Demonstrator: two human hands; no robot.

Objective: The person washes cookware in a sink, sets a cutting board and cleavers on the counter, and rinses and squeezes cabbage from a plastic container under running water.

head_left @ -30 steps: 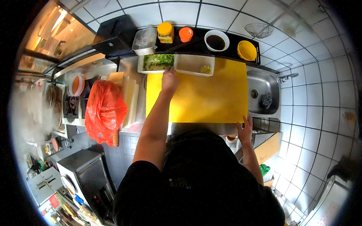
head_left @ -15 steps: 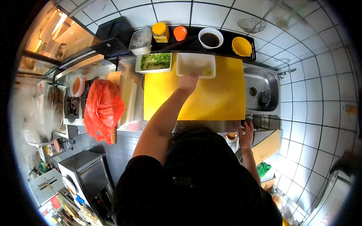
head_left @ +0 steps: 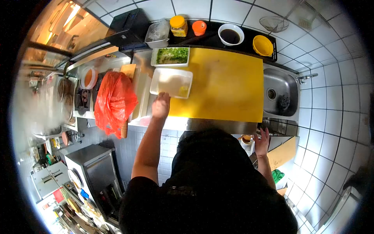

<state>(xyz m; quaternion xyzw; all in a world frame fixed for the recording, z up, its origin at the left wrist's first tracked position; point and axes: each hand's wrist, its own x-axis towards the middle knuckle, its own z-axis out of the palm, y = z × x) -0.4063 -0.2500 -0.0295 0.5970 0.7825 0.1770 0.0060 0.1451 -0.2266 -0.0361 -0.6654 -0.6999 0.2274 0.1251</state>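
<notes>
My left hand [head_left: 161, 106] is closed on the near edge of a white rectangular plastic container [head_left: 165, 80], which sits over the left side of the yellow cutting board [head_left: 230, 85]. A small yellowish clump lies in the container's right corner. Just behind it stands another white container with chopped green herbs [head_left: 171, 55]. My right hand [head_left: 262, 142], fingers stretched out, is at the counter's front edge below the sink. A small jar or cup [head_left: 246, 139] shows beside it, partly hidden under the counter edge.
A metal sink [head_left: 282, 91] adjoins the board on the right. Along the back, a black shelf holds a bowl of dark liquid [head_left: 230, 36], a yellow bowl [head_left: 263, 46] and a yellow-lidded jar [head_left: 178, 26]. To the left lies a red plastic bag [head_left: 115, 101].
My left hand has pulled the white container left and toward me, from the board's back middle to its left side. My right hand stays near the counter edge. The view has shifted slightly.
</notes>
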